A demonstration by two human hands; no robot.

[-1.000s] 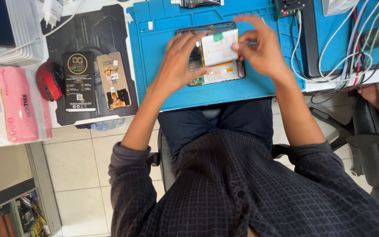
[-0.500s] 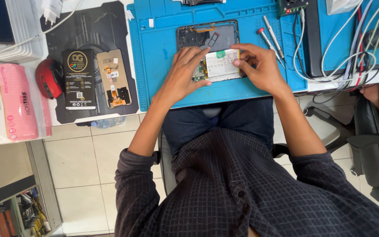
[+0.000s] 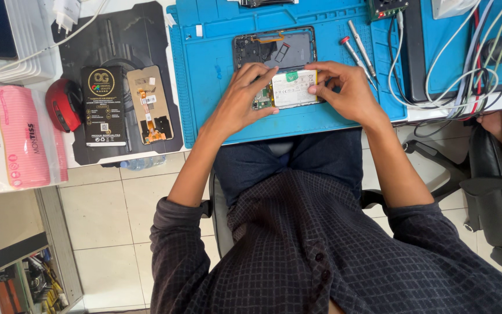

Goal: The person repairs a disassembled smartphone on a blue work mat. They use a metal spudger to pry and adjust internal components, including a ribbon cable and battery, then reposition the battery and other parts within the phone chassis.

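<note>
Head view shows my two hands over an opened phone [image 3: 274, 58] that lies on the blue mat [image 3: 210, 75] of the bench. My left hand [image 3: 242, 96] presses its fingertips on the left edge of the white battery [image 3: 294, 88], where a small green board shows just beside it. My right hand [image 3: 347, 90] pinches the right end of the same battery between thumb and fingers, so both grips are closed on the battery, not released. The battery sits at the lower part of the phone, near the front edge of the mat, and the upper part of the phone is dark and uncovered. Two screwdrivers [image 3: 355, 49] lie on the mat just to the right of the phone, apart from my hand. Further right are many cables [image 3: 454, 75] in a bundle. To the left of the blue mat is a black mat [image 3: 123, 40] with a black box [image 3: 104, 104], a phone screen part [image 3: 151, 104] face down and a red round thing [image 3: 64, 104]. A pink tissue pack [image 3: 15, 139] lies at the far left
</note>
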